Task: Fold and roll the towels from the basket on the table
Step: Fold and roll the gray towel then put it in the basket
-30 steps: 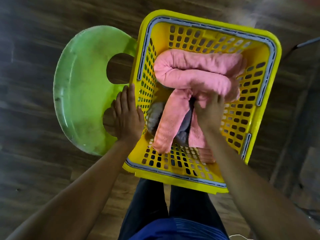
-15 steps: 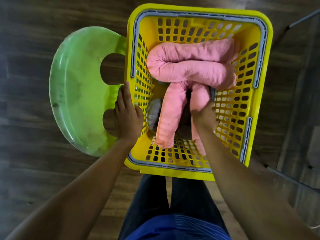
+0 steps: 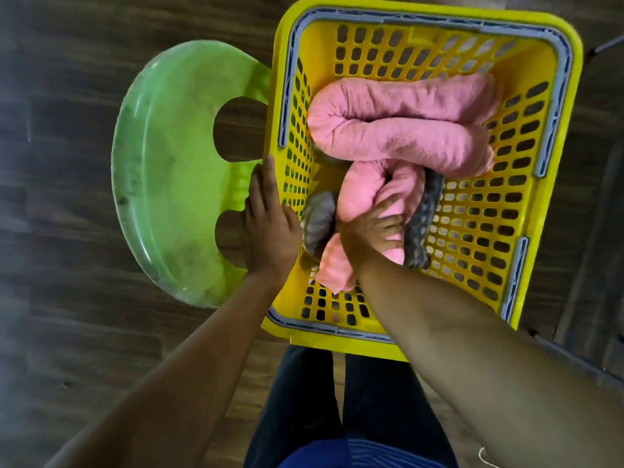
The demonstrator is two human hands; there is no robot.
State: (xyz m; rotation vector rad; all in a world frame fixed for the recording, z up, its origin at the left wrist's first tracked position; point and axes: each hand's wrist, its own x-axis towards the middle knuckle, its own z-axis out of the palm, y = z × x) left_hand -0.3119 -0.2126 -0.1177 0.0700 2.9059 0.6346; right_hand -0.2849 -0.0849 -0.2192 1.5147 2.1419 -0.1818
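A yellow perforated basket [image 3: 439,21] holds a long pink towel [image 3: 398,130] bunched in thick folds across its far half. My right hand [image 3: 371,231] reaches into the basket and grips a lower fold of that pink towel [image 3: 364,194], fingers curled round the cloth. A light grey towel [image 3: 319,221] lies to the left of that hand and a dark patterned cloth [image 3: 423,214] to its right. My left hand [image 3: 270,228] rests flat against the outside of the basket's left wall, fingers straight.
The basket stands on a green plastic stool [image 3: 169,180] with two round cut-outs, over a dark wooden floor [image 3: 67,298]. My legs in dark trousers [image 3: 337,400] are just in front of the basket. A thin dark bar [image 3: 604,45] shows at the upper right.
My right hand has taken a firmer hold of the pink fold and drawn it toward the near left of the basket, uncovering the dark patterned cloth. The left hand stays on the basket's side.
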